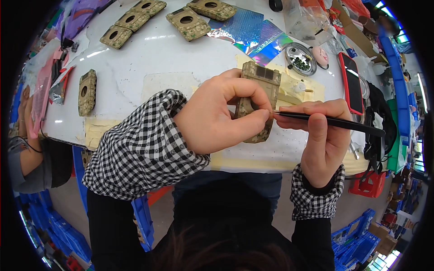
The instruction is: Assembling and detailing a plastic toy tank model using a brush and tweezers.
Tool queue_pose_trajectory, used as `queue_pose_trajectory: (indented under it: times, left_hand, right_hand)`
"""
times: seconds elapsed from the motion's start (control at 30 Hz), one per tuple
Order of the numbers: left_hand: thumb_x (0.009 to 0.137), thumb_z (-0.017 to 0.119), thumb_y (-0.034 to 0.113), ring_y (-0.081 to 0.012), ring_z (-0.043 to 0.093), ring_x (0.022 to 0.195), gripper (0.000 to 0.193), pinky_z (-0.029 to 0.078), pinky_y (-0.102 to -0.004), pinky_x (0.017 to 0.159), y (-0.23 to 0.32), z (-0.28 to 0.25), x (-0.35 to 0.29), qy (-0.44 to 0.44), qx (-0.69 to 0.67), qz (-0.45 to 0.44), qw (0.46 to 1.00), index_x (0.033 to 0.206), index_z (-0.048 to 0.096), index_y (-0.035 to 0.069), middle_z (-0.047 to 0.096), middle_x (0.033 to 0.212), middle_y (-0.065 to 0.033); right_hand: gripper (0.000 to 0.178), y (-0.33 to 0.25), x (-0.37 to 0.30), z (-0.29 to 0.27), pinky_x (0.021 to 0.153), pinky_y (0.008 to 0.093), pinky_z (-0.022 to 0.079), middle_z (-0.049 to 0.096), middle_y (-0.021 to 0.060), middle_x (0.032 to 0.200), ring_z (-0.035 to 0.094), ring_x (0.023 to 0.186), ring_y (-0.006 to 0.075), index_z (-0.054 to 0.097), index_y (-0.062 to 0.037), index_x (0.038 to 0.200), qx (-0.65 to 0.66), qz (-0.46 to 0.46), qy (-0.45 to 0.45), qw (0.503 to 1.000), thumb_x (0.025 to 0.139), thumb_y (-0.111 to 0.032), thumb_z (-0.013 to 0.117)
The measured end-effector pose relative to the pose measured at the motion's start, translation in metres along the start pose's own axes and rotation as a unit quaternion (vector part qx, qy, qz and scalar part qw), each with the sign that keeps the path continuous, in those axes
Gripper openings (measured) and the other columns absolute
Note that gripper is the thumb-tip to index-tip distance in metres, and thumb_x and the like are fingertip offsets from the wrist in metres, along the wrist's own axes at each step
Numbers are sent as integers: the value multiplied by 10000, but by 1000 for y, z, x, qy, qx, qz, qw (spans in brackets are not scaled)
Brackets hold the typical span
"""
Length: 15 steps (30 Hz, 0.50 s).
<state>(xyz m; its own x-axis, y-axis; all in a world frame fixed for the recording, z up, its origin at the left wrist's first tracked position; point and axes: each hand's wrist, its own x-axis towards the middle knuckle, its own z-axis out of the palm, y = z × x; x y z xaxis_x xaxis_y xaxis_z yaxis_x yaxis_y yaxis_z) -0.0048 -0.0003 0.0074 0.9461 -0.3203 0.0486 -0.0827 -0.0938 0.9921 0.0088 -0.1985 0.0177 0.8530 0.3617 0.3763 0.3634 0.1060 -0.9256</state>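
Note:
My left hand (226, 113) is closed round a camouflage-painted model tank hull (261, 81), which has a round opening in its top. Its thumb and forefinger meet at the hull's right side; anything tiny between them is too small to make out. In my right hand (323, 135) is a pair of slim black tweezers (334, 121), gripped by thumb and fingers. The tweezers' tip reaches the left fingertips beside the hull. My left palm and fingers hide part of the hull.
More camouflage hulls (187, 22) lie at the table's far side, and one hull (87, 92) lies at left. A round dish (300, 59) holds small dark green parts. Shiny bubble bags (246, 29) and a red-cased phone (350, 81) lie nearby. Another person's arm (29, 158) shows at left.

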Motion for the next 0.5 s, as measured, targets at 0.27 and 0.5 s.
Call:
queue_pose_trajectory:
  times: [0.27,0.5]
  left_hand:
    - [836,601,67,-115,503,912,87,477,-220,682,-3,0,1,2,14,27,1000,889,618,0,469,994,-67]
    - [836,600,60,-112,503,913,84,481,-218,685,0,0,1,1,11,6,1000,887,614,-5,464,1004,-66]
  right_hand:
    - [145,1,0,-1,741,294,558,628,182,904,660,827,213,430,28,972,6,5,-3,1000,946,-104,485]
    - [148,2,1,0,737,291,555,628,179,887,662,818,212,428,27,967,7,-1,-3,1000,947,-110,483]
